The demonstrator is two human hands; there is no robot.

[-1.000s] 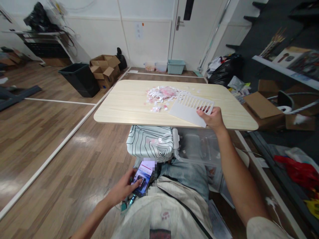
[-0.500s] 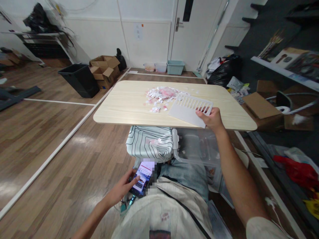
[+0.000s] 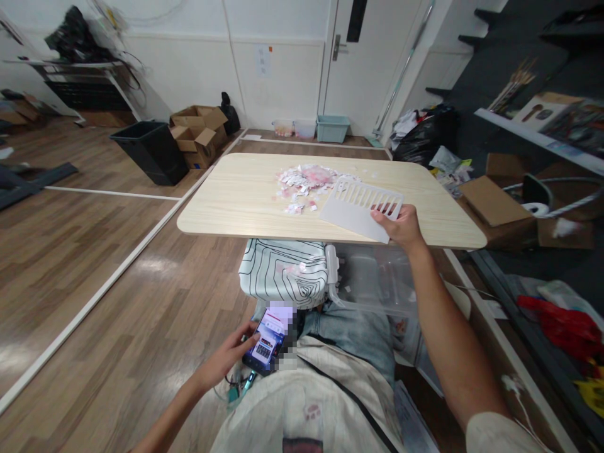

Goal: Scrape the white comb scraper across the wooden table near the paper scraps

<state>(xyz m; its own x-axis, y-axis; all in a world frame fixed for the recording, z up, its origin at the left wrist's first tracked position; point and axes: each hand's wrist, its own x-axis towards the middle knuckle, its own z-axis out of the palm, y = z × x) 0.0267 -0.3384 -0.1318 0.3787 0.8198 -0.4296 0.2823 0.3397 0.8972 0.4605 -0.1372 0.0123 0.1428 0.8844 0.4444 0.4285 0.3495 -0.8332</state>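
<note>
My left hand (image 3: 238, 349) grips a smartphone (image 3: 268, 340) above my lap. Its thumb lies over the left side of the lit screen, and part of the phone is pixelated. My right hand (image 3: 401, 225) is closed on a flat white plastic plate with a row of slots (image 3: 352, 217), thumb on top. The plate is held tilted at the near edge of the pale wooden table (image 3: 226, 207). Just beyond it lies a pile of small white and pink paper scraps (image 3: 309, 179), with several loose bits in front.
A patterned fabric piece (image 3: 283, 270) with pinkish bits on it and a clear plastic bin (image 3: 372, 274) sit below the table's near edge. On the floor beyond are a black waste bin (image 3: 153, 154), cardboard boxes (image 3: 198, 129) and a teal basket (image 3: 333, 129).
My left thumb has shifted slightly left across the phone screen. The right hand, the slotted plate and the scraps look the same.
</note>
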